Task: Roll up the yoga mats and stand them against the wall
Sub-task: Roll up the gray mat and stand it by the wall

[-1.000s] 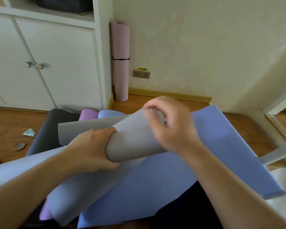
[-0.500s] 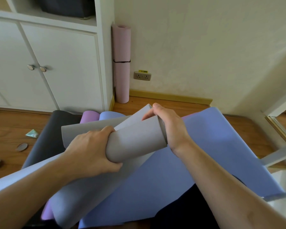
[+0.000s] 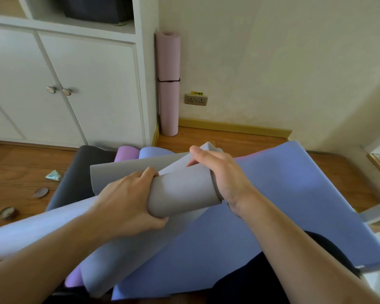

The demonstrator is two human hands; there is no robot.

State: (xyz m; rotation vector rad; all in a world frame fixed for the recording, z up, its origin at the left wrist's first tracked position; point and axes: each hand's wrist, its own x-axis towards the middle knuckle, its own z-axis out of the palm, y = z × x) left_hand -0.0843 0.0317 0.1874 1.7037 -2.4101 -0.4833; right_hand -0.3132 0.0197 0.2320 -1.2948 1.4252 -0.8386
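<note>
above the blue mat (image 3: 283, 216) we see the grey roll (image 3: 184, 191) held crosswise: left hand (image 3: 127, 202) wrapped round its middle, right hand (image 3: 224, 174) cupping its end, fingers curled over the loose flap.

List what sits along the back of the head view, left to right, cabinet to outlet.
Cabinet door knobs → pink rolled mat standing in the corner, banded with a black tie → wall outlet under a yellow label.
</note>
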